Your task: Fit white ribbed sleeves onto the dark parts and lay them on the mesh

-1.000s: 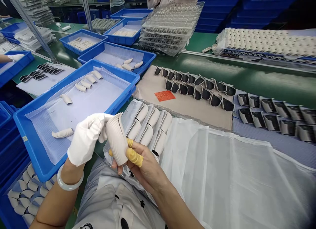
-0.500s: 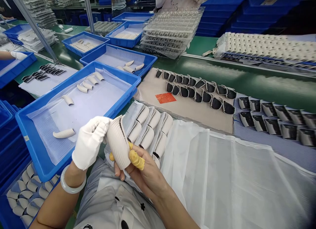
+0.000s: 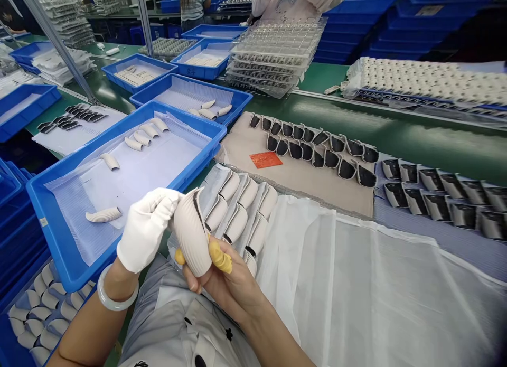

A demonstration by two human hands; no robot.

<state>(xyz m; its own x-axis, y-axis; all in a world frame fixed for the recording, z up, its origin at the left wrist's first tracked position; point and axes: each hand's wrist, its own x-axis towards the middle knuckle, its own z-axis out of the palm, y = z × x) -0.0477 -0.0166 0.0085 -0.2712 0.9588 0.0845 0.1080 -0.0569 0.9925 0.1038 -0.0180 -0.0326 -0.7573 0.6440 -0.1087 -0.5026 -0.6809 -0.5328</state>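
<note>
Low in the frame, left of centre, a ribbed cream shell is held between both hands above the person's lap. The gloved left hand is closed in a pinch on its upper left edge. The bare right hand cups its lower end from beneath, with 2 yellow finger cots pressed to its side. The shell looks like thin moulded plastic: light, stiff, curved and hollow, with a dark rim along its open edge. The ribs should give grip, though the finish probably marks easily, so the edges and ends seem safer holds than the broad face. Just behind it, wrapped shells of the same kind stand in rows. Further left, a blue tray holds a few loose shells on a clear liner. A white sheet covers the bench at lower right. Above it, dark parts lie in rows on a beige mat with an orange label. A green belt runs beyond, with stacked clear trays at top centre. More blue trays and other people fill the crowded upper edge.
</note>
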